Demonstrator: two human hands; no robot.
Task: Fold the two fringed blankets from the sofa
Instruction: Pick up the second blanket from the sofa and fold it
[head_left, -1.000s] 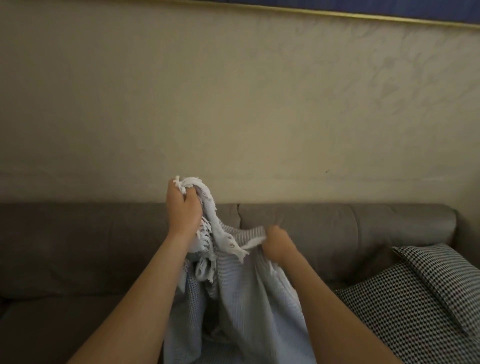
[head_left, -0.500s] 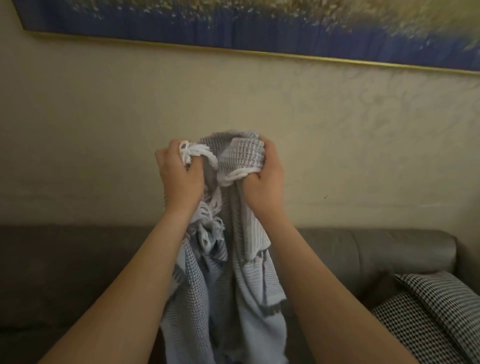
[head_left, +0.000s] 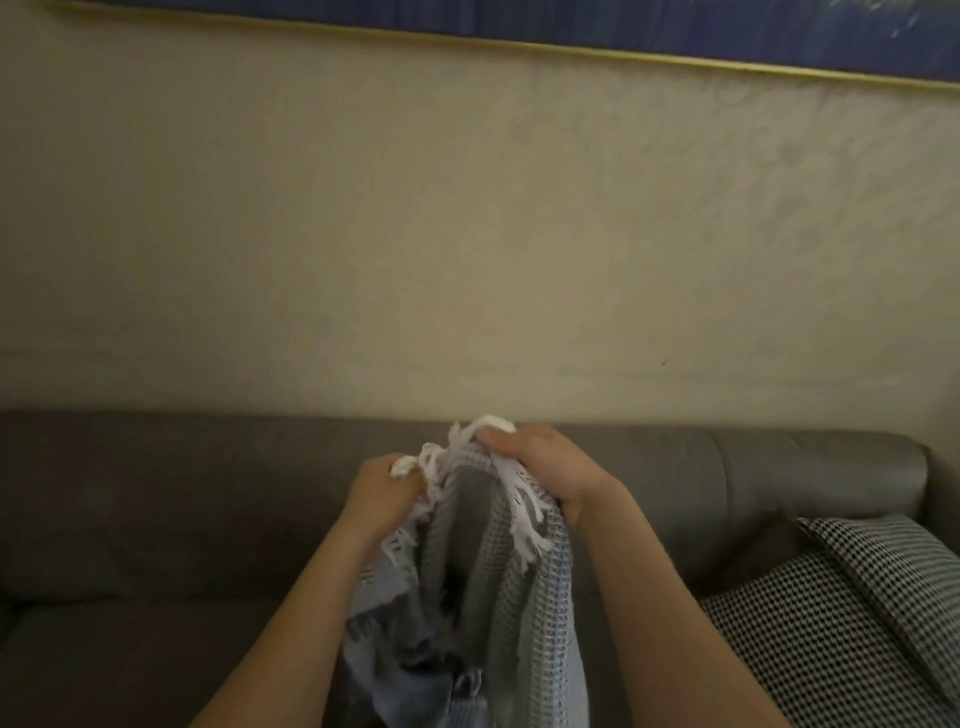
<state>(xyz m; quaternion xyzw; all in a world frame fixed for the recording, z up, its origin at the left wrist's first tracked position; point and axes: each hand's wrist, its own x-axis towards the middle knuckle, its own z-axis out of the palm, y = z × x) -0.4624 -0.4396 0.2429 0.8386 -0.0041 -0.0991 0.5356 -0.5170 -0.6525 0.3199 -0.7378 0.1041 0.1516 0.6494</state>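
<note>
Both forearms reach forward from the bottom edge and converge at mid-frame, in front of the sofa (head_left: 208, 493) back.

Left hand (head_left: 380, 493): back of hand toward the camera, fingers curled into a fist round a bunch of white fringe (head_left: 524, 525) and blanket (head_left: 498, 597) edge. Fringe strands poke out above the knuckles.

Right hand (head_left: 550, 467): just beside the left and slightly higher, thumb lying along the top, fingers wrapped over the gathered upper edge. Fingertips are hidden in the cloth, but the grip is plainly closed. More fringe spills out under the palm.

Blanket: pale blue-grey waffle weave, held off the sofa and hanging in loose vertical folds between the two wrists, down past the bottom edge of the frame. Its top is bunched between the hands. Cannot tell whether the bundle is one blanket or two.

Against the frame half a second back: the hands were then lifted up against the wall (head_left: 467, 234), about level with each other, with the blanket's top stretched between them. Now both sit lower, in front of the sofa back, and the right hand is the higher one. The grips are unchanged, each fist on the same fringed edge. Less of the blue picture (head_left: 623, 26) shows along the top edge, so the head has tipped down as well.

A checked cushion (head_left: 841, 613) lies at the sofa's right end, apart from the blanket.
</note>
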